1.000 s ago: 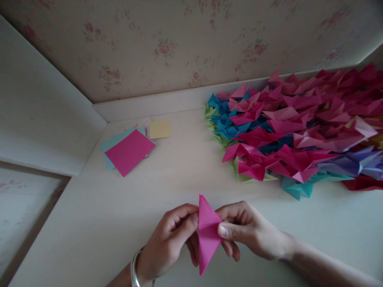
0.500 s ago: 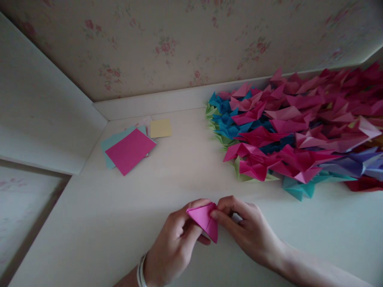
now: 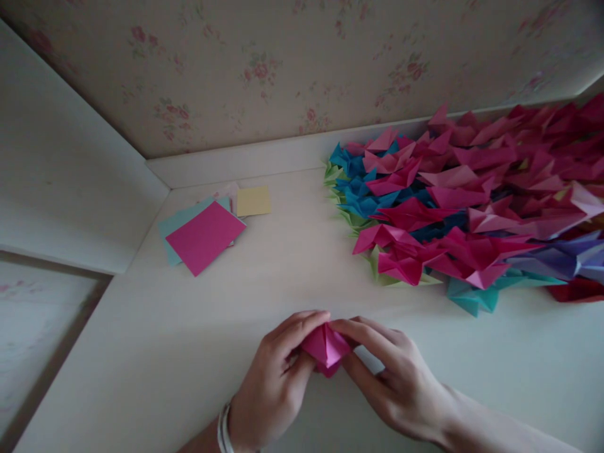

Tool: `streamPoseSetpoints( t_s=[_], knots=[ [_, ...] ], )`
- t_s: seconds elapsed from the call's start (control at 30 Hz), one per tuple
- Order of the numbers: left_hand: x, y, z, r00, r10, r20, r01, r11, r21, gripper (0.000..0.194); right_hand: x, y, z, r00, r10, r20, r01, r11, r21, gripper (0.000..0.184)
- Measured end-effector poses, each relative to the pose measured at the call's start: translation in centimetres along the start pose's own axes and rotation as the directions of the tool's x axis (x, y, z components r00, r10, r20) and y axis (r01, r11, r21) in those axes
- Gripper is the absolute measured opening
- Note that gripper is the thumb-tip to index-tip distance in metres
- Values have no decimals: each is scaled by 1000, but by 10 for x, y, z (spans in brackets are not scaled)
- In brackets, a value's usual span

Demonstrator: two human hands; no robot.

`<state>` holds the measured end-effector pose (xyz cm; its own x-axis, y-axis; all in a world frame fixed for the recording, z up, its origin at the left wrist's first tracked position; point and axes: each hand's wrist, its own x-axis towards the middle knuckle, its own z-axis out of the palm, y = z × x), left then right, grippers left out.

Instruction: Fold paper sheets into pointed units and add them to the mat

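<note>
Between my two hands is a small piece of folded pink paper [image 3: 326,346], with a crease down its middle and its sides slanting away. My left hand [image 3: 280,371] grips its left side, fingers over the top and thumb below. On the opposite side, my right hand [image 3: 391,371] pinches it between fingertips and thumb. The paper's underside and part of its edges are hidden by my fingers. A light-coloured band [image 3: 224,429] circles my left wrist.
Many folded paper figures [image 3: 453,207] in pink, blue, green and purple crowd the right side of the white table [image 3: 189,340]. At the back left lie a magenta sheet [image 3: 206,239], a light teal sheet [image 3: 175,220] and a yellow square [image 3: 253,201]. Floral wallpaper [image 3: 264,107] rises behind.
The folded paper has turned from a flat triangle facing me to a shape with a central ridge. My right hand has shifted its fingers to grip the paper's right side.
</note>
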<state>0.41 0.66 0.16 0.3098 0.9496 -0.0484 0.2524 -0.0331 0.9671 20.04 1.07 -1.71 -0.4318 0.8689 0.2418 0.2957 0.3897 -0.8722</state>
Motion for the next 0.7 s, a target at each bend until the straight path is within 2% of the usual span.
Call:
streamPoseSetpoints(
  t_s=[0.13, 0.27, 0.33, 0.4, 0.47, 0.53, 0.6, 0.7],
  knots=[
    [0, 4, 0, 991, -119, 63, 132, 953, -273, 40, 0, 0, -5, 999, -25, -30, 25, 999, 21, 35],
    [-2, 2, -4, 965, -171, 198, 255, 787, -562, 40, 2, -1, -8, 997, -31, -72, 36, 996, 79, 36],
    [-2, 1, -5, 939, -190, 285, 333, 701, -630, 45, 4, -1, -9, 993, -52, -107, 62, 994, 91, 39],
    [-1, 0, -6, 933, -233, 273, 356, 688, -632, 40, 6, -1, -8, 989, -84, -124, 95, 992, 83, 41],
    [1, -1, -5, 941, -305, 144, 330, 746, -578, 25, 6, 0, -8, 987, -133, -94, 138, 989, 49, 41],
    [3, -3, -4, 927, -373, 36, 339, 793, -506, 17, 5, 1, -6, 982, -182, -45, 182, 983, -9, 39],
    [5, -4, -3, 910, -413, 39, 381, 793, -476, 17, 3, 2, -3, 981, -193, -21, 191, 979, -66, 34],
    [6, -3, -1, 905, -414, 102, 403, 753, -520, 15, 1, 4, 1, 990, -137, -35, 132, 984, -117, 25]
  ],
)
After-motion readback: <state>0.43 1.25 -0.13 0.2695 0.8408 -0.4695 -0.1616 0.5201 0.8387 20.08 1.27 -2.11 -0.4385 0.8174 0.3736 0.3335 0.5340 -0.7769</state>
